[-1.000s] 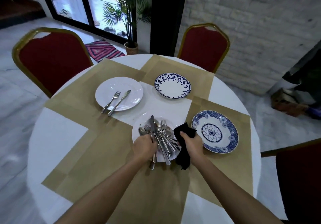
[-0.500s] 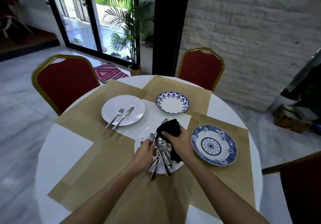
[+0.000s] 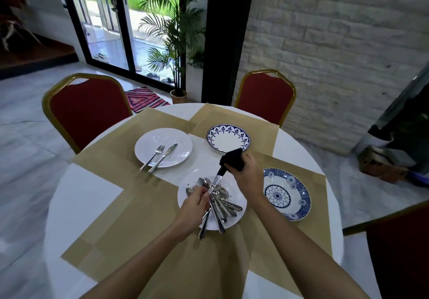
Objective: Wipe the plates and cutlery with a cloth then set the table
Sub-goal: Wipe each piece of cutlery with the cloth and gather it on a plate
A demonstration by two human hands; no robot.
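Observation:
My left hand point(image 3: 193, 205) pinches the handle of a table knife point(image 3: 214, 181) lifted above a white plate point(image 3: 236, 190) that carries a pile of cutlery point(image 3: 221, 205). My right hand point(image 3: 249, 174) grips a black cloth point(image 3: 233, 160) wrapped around the knife's blade end, so the blade is hidden. A white plate point(image 3: 148, 145) at the far left bears a fork point(image 3: 153, 157) and a knife point(image 3: 163, 157). A blue-rimmed plate point(image 3: 228, 138) sits at the back. A blue patterned plate point(image 3: 289, 194) lies to the right.
Beige placemats point(image 3: 130, 231) cover the round white table point(image 3: 79, 203). Red chairs stand at the back left point(image 3: 87, 110), back point(image 3: 265, 97) and near right point(image 3: 399, 259). A potted palm point(image 3: 176, 43) is by the glass door.
My left hand lifted one knife out of the pile. My right hand brought the black cloth up from beside the plate and closed it over the blade. The view tilted upward.

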